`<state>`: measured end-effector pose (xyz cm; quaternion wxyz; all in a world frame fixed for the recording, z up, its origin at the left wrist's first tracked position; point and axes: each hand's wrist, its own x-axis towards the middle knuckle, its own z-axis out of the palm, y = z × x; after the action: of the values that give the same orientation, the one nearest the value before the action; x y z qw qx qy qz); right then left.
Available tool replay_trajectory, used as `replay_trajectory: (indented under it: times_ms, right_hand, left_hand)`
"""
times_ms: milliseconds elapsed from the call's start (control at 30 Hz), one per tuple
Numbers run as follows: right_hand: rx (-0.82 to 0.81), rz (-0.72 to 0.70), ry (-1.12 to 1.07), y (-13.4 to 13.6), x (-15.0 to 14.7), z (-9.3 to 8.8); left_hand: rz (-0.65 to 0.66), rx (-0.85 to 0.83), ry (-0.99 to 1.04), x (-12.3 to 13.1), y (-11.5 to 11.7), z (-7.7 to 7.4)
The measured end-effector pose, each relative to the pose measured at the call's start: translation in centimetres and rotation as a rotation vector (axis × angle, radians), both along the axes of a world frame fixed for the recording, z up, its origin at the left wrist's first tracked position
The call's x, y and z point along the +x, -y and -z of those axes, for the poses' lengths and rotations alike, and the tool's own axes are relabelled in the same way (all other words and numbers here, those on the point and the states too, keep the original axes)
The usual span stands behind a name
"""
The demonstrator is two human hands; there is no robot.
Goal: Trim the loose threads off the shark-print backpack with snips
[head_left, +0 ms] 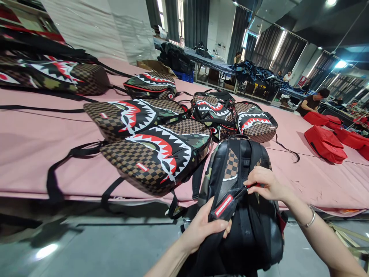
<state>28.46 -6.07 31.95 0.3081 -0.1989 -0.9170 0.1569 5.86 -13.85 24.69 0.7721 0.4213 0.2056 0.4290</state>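
A black backpack (245,231) with brown checkered patches leans against the table edge, its strap side facing me. My left hand (206,225) is closed around a black shoulder strap (226,209) that bears a red label (223,206) with white lettering. At the upper end of that strap, my right hand (263,184) pinches finger and thumb together. What sits between those fingertips is too small to make out. Just left of the backpack lies a checkered bag (138,159) with a printed shark mouth, its loose straps hanging over the edge.
More shark-mouth bags (253,125) lie across the pink table (294,181), with another group (57,77) at far left. Red bags (324,144) are at the right, near a person (309,104). Dark fabric piles (256,73) cover tables behind.
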Motion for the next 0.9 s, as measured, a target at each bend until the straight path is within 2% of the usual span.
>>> replay_trajectory:
  times_ms: [233,467,900]
  right_hand:
    - [-0.005,-0.072,-0.028,0.1,-1.1,0.1]
    - [0.112,-0.087,-0.018,0.1,-1.2,0.0]
    - [0.125,-0.175,0.197,0.4,-2.5,-1.0]
  left_hand:
    - [0.030,-0.037,0.054,0.4,0.4,0.3]
    - [0.034,-0.049,0.049,0.6,0.5,0.3]
    - [0.006,-0.001,0.045,0.8,0.6,-0.4]
